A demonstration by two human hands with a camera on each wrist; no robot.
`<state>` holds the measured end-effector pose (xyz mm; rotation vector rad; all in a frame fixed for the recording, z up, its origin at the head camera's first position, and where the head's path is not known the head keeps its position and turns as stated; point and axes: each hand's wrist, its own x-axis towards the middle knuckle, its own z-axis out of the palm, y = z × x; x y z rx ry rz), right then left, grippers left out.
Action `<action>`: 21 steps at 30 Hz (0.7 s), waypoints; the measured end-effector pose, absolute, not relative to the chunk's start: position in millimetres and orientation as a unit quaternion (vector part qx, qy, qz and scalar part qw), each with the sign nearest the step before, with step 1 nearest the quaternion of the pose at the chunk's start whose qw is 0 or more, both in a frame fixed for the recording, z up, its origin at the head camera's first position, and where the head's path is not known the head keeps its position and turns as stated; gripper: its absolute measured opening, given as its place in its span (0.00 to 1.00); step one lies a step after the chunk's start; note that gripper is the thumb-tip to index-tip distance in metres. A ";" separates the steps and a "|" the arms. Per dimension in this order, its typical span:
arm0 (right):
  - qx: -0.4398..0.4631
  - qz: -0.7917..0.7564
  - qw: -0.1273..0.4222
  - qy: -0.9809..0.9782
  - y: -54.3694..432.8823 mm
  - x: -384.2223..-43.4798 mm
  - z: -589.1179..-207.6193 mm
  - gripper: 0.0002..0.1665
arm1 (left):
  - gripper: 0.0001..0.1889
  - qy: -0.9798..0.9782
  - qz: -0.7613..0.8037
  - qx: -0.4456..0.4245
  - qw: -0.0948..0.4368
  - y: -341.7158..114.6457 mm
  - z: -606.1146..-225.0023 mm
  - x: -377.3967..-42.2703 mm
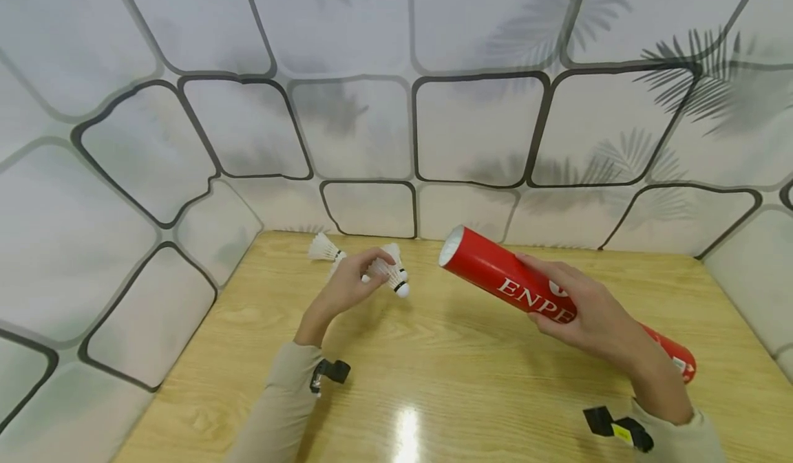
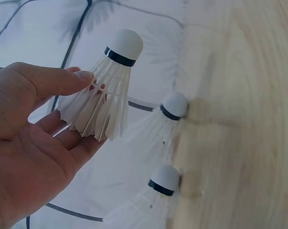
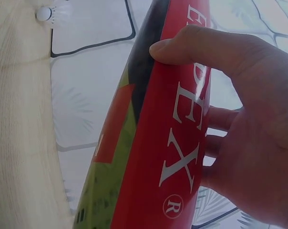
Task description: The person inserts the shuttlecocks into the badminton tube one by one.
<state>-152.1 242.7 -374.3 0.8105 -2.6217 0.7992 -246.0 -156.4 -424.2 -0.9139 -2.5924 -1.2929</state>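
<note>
My left hand [image 1: 350,283] pinches a white feather shuttlecock [image 2: 119,88] by its skirt, thumb on one side and fingers on the other. Its cork [image 1: 402,289] points toward the front right in the head view. Other shuttlecocks lie close by: one [image 1: 323,248] to the left of the hand, another [image 1: 393,252] just behind the held one, partly covered. The left wrist view shows two of them beneath the hand. My right hand [image 1: 588,308] grips a red shuttlecock tube [image 1: 489,265] with white lettering, tilted above the table, its uncovered end facing upper left.
Both arms reach over a light wooden table [image 1: 434,380] with a glare spot near the front. A pale wall covering [image 1: 477,133] with dark stone-like outlines and leaf prints rises behind the table and along its left and right sides.
</note>
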 end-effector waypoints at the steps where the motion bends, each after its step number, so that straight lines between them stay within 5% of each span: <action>1: 0.279 0.276 0.145 -0.908 243.3 -151.6 -373.8 0.55 | 0.10 -0.849 -0.429 -0.303 0.053 -155.5 -422.7 -246.4; 21: 0.248 0.285 0.203 -0.903 252.6 -144.9 -361.1 0.64 | 0.09 -0.731 -0.599 -0.285 0.157 -138.3 -370.8 -240.2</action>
